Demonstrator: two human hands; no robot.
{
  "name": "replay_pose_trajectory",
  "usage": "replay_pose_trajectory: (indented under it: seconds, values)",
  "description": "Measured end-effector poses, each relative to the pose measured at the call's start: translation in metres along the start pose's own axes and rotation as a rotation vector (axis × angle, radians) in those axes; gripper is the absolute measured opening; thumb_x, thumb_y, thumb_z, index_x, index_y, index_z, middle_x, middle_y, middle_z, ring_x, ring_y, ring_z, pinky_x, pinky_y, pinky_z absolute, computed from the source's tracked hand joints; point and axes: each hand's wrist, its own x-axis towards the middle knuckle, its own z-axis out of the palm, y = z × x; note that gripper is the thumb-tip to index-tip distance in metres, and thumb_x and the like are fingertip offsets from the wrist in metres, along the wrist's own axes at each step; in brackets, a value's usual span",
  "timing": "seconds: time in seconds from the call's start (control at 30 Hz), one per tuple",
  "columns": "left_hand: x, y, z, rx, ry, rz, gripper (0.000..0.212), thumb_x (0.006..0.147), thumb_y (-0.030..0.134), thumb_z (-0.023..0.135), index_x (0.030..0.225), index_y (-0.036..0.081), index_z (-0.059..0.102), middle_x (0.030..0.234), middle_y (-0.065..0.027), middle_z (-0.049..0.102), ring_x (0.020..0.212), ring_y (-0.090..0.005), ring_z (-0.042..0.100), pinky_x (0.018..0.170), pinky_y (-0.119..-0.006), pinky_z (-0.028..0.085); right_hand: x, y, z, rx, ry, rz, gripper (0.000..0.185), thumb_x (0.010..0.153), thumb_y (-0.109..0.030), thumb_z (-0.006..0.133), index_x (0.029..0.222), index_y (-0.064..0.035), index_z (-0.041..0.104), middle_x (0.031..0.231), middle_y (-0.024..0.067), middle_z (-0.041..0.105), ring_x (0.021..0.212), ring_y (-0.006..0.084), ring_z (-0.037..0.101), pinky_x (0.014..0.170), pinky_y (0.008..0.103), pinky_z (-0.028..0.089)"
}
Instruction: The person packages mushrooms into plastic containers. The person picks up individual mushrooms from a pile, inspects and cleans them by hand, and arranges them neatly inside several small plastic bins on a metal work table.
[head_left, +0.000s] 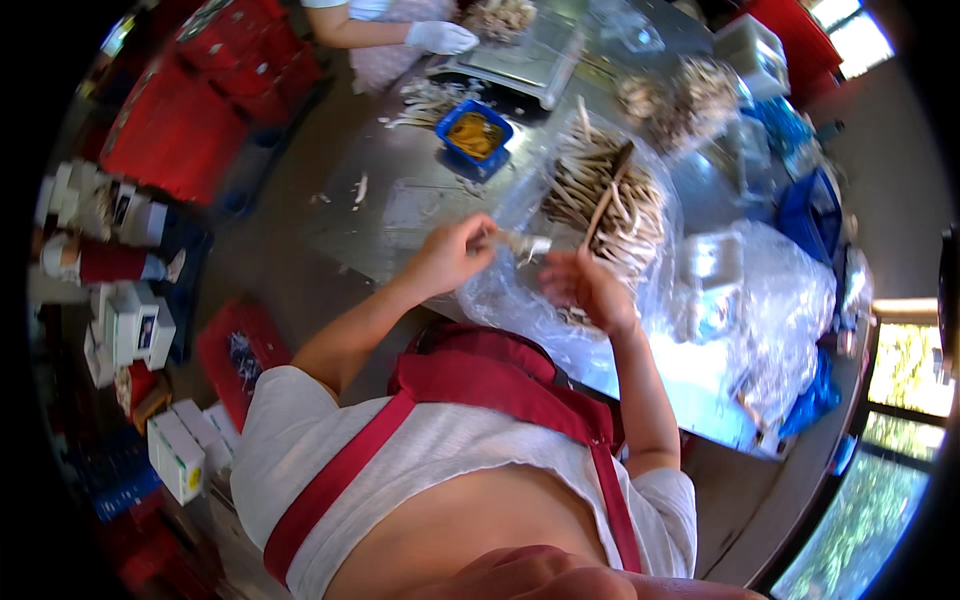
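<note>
My left hand (454, 255) pinches a small pale piece (529, 244), apparently mushroom stem, blurred, over the near edge of the metal table. Facing it, my right hand (589, 292) is blurred, its fingers pointing at that piece. Beyond my right hand lies a heap of long-stemmed mushrooms (577, 176) on a clear plastic bag (487, 300). A long, slender brown piece (600, 210) with a dark far end slants across the heap. Its near end meets my right fingertips; whether they grip it I cannot tell.
A blue basket (480, 166) of yellowish strips, perhaps rubber bands, stands beyond my left hand. Past it are a scale (544, 64) and a co-worker's gloved hand (442, 37). Clear trays (712, 259) and crumpled plastic (787, 300) lie right. Red crates (180, 127) stand left.
</note>
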Motion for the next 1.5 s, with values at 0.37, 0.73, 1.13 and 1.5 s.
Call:
replay_pose_trajectory:
  seconds: [0.37, 0.73, 1.13, 1.5]
  values:
    - [-0.124, -0.139, 0.033, 0.044, -0.361, -0.464, 0.027, 0.075, 0.027, 0.072, 0.082, 0.009, 0.054, 0.078, -0.0096, 0.060, 0.073, -0.0229, 0.058, 0.062, -0.036, 0.044, 0.034, 0.135, 0.034, -1.083, -0.388, -0.020, 0.033, 0.093, -0.028, 0.052, 0.115, -0.0045, 0.058, 0.105, 0.0215, 0.063, 0.099, 0.0344, 0.061, 0.084, 0.0394, 0.046]
    - [-0.177, -0.134, 0.044, -0.036, -0.066, -0.669, 0.049, 0.066, 0.047, 0.079, 0.078, 0.003, 0.062, 0.075, -0.0121, 0.064, 0.070, -0.0244, 0.062, 0.061, -0.037, 0.046, 0.108, 0.201, 0.031, -1.323, -0.840, 0.133, 0.040, 0.094, -0.033, 0.048, 0.121, -0.0043, 0.056, 0.107, 0.0237, 0.063, 0.104, 0.0347, 0.060, 0.087, 0.0399, 0.045]
    - [-0.197, -0.062, 0.025, 0.042, 0.316, -0.580, 0.018, 0.070, 0.013, 0.061, 0.078, 0.007, 0.046, 0.078, -0.0104, 0.060, 0.078, -0.0310, 0.059, 0.066, -0.039, 0.043, 0.119, 0.207, 0.062, -1.324, -0.853, 0.187, 0.042, 0.093, -0.033, 0.048, 0.123, -0.0040, 0.054, 0.110, 0.0228, 0.062, 0.106, 0.0337, 0.059, 0.089, 0.0394, 0.045]
    - [-0.199, -0.079, 0.034, -0.013, 0.385, -0.490, 0.023, 0.067, 0.008, 0.063, 0.073, 0.009, 0.041, 0.073, -0.0073, 0.056, 0.071, -0.0257, 0.056, 0.063, -0.037, 0.043, 0.124, 0.206, 0.069, -1.324, -0.854, 0.222, 0.043, 0.093, -0.033, 0.048, 0.124, -0.0037, 0.053, 0.113, 0.0219, 0.061, 0.107, 0.0327, 0.059, 0.090, 0.0389, 0.045]
